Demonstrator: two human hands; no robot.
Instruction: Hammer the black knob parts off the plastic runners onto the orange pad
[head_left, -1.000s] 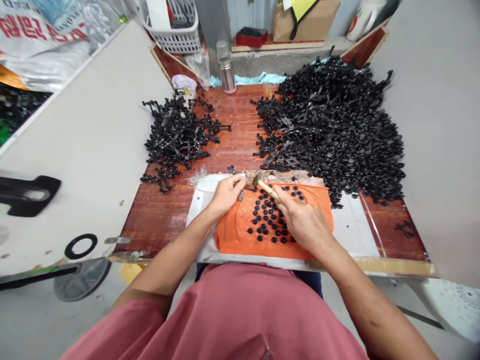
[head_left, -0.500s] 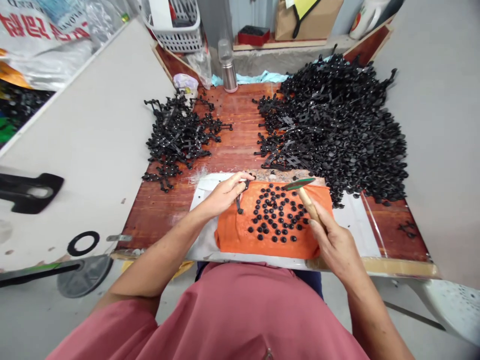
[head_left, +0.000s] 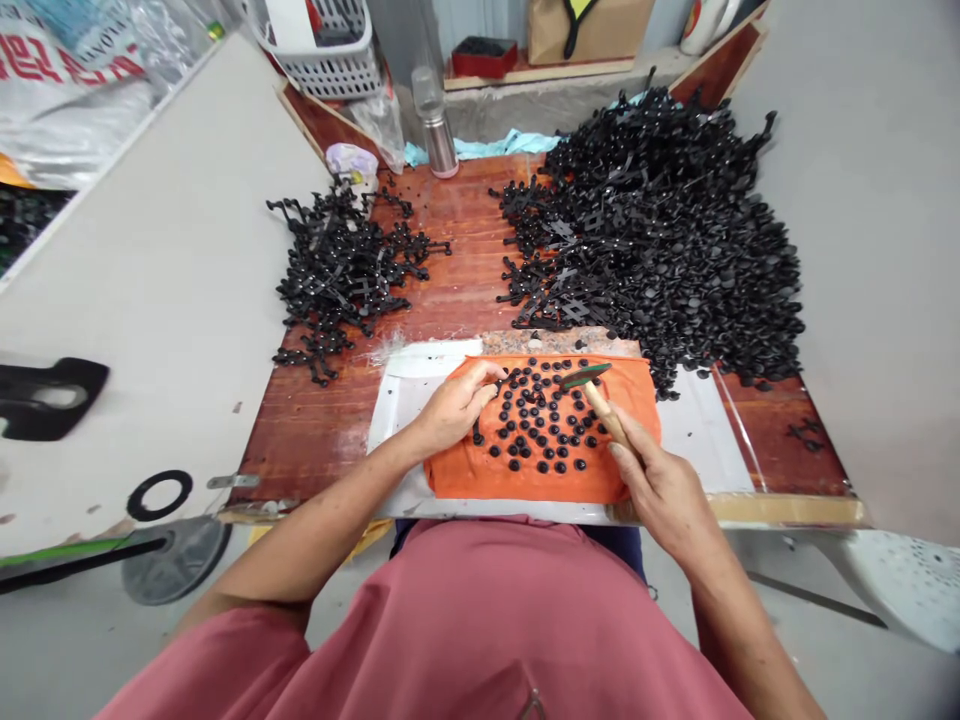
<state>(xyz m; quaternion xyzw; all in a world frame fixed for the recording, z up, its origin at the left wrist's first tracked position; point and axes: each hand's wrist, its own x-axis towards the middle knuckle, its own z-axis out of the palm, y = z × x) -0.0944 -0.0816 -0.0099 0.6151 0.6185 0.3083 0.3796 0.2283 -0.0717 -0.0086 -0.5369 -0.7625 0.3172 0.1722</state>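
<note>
Hammer (head_left: 603, 408) part-hidden by right hand (head_left: 664, 488)

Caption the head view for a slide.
Left hand holds a black part over orange cloth; right hand grips a wooden-handled hammer.

The cloth (head_left: 517, 488) is orange; the studs (head_left: 580, 464) black; the hammer (head_left: 598, 401) green and tan; the counter (head_left: 469, 270) streaked reddish-brown; the shirt (head_left: 495, 620) pink.

An orange cloth (head_left: 525, 487) lies on a red-brown table (head_left: 469, 290), a white sheet (head_left: 709, 435) showing at both its sides and a stone slab (head_left: 555, 343) along its far edge. Beyond the cloth, a black heap (head_left: 667, 240) towers right, a smaller pile (head_left: 337, 265) sprawls left, and a flask (head_left: 441, 148) stands farther back.
</note>
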